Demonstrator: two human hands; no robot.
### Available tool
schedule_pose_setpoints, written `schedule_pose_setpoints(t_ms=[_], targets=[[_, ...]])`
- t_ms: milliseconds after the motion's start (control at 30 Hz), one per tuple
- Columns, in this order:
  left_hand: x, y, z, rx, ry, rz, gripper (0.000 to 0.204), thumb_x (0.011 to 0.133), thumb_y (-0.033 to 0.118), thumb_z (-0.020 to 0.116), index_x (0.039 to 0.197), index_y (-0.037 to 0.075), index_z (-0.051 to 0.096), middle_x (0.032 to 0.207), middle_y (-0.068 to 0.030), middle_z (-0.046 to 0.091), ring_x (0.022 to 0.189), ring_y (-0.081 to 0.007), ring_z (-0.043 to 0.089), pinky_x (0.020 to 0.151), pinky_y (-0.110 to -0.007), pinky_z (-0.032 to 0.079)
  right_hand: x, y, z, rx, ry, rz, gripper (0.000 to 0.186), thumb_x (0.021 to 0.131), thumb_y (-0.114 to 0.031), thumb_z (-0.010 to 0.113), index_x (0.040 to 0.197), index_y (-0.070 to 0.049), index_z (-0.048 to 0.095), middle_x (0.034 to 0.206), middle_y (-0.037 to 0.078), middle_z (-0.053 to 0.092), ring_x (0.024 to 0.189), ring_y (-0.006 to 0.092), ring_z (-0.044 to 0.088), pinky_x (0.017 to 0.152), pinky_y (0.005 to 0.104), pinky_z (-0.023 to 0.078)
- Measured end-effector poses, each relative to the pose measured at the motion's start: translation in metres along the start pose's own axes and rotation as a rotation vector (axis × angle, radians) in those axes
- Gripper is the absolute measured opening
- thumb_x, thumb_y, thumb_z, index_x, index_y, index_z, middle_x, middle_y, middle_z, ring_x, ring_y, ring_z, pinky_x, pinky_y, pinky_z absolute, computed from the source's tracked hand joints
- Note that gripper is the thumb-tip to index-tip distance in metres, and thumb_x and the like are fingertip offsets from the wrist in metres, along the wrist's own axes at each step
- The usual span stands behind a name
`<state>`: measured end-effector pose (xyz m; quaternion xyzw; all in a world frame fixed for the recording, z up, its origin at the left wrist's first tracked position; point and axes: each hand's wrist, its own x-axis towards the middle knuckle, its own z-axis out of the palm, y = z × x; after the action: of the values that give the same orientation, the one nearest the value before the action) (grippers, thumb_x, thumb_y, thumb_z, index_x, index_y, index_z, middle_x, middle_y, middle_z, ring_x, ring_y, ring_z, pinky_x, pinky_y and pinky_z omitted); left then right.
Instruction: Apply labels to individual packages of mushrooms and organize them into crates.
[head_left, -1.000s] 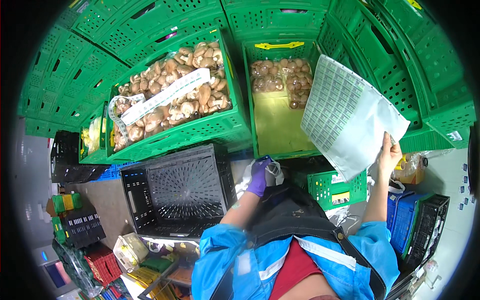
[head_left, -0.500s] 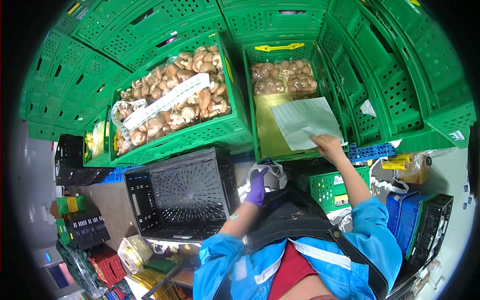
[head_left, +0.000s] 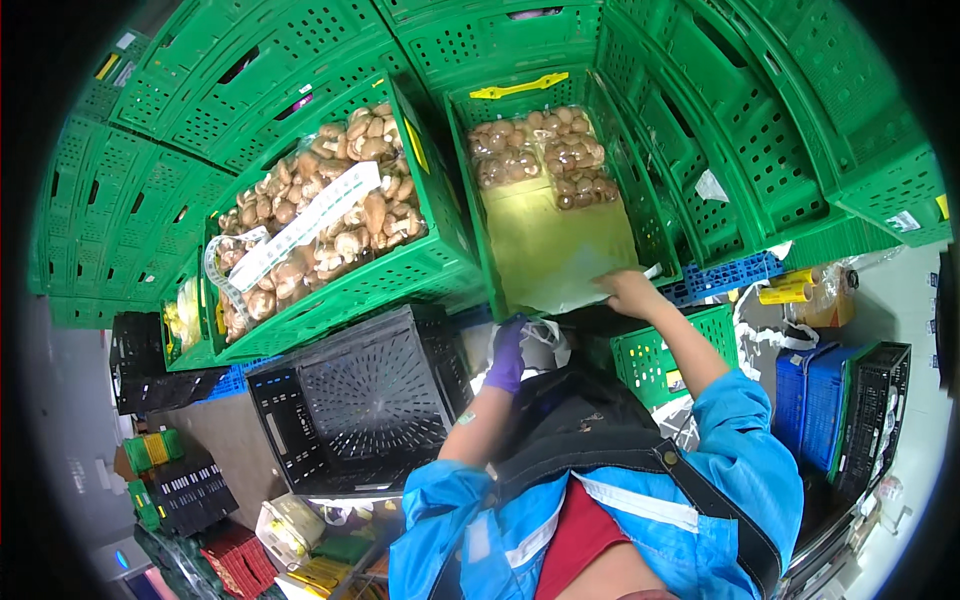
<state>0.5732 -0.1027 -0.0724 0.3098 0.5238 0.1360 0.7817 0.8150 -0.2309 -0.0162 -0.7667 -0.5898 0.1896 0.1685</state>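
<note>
My right hand [head_left: 630,293], bare, pinches the edge of a thin pale sheet of paper [head_left: 566,290] at the near end of a green crate [head_left: 482,255]. The sheet is blurred and seen at a slant. At the far end of that crate lie several clear packs of brown mushrooms [head_left: 580,172] on a yellowish bottom. My left hand [head_left: 507,355], in a purple glove, is by the crate's near left corner, beside a white plastic bag [head_left: 541,347]. Its fingers are smeared and partly hidden, so I cannot make out their grip.
To the left, a green crate [head_left: 445,262] is heaped with loose mushrooms [head_left: 330,205], a printed white strip [head_left: 305,230] across them. Before it stands a tilted black crate [head_left: 362,400]. Tall green crates [head_left: 700,130] wall the back and right. Blue crates [head_left: 806,410] stand at right.
The sheet has come down and toward me with my right hand, uncovering more mushroom packs and the crate bottom. My left hand has risen slightly toward the crate corner. The whole view has shifted.
</note>
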Motion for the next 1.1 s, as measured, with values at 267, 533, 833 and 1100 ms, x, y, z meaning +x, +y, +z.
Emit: schedule_pose_setpoints(t_ms=[267,533,833,1100], targets=[[0.008,-0.009,0.000,-0.029,-0.091,0.206,0.025,0.077,0.012,0.063,0.099,0.000,0.060,0.096,-0.0071,0.061,0.090,-0.0176,0.054,0.084,-0.031,0.040,-0.027,0.011,-0.030,0.055,-0.141,0.054,0.056,0.068,-0.020,0.067,0.121,-0.007,0.052,0.118,0.019,0.053,0.109,0.0336,0.050,0.095,0.0397,0.038],[0.029,0.079,0.056,0.475,0.078,1.062,0.049,0.069,0.012,0.074,0.110,-0.002,0.051,0.105,-0.0138,0.055,0.100,-0.0252,0.051,0.085,-0.032,0.042,0.084,0.038,-0.059,0.763,0.047,0.260,0.050,0.081,-0.033,0.060,0.119,-0.002,0.051,0.120,0.017,0.054,0.113,0.0272,0.051,0.094,0.0343,0.039],[0.253,0.041,0.155,0.793,0.105,0.639,0.062,0.079,0.042,0.062,0.118,-0.005,0.048,0.118,-0.0235,0.052,0.110,-0.0354,0.050,0.094,-0.039,0.039,0.224,0.191,0.061,0.412,0.299,0.773,0.050,0.088,-0.038,0.044,0.119,0.002,0.048,0.118,0.023,0.052,0.111,0.0379,0.047,0.098,0.0423,0.033],[0.384,0.042,0.236,0.882,0.400,0.421,0.060,0.082,0.050,0.051,0.108,-0.004,0.053,0.106,-0.0255,0.057,0.101,-0.0381,0.053,0.087,-0.044,0.041,0.298,0.245,0.064,0.087,0.730,0.411,0.040,0.087,-0.025,0.049,0.119,0.000,0.047,0.125,0.021,0.044,0.119,0.0377,0.036,0.100,0.0432,0.029]])
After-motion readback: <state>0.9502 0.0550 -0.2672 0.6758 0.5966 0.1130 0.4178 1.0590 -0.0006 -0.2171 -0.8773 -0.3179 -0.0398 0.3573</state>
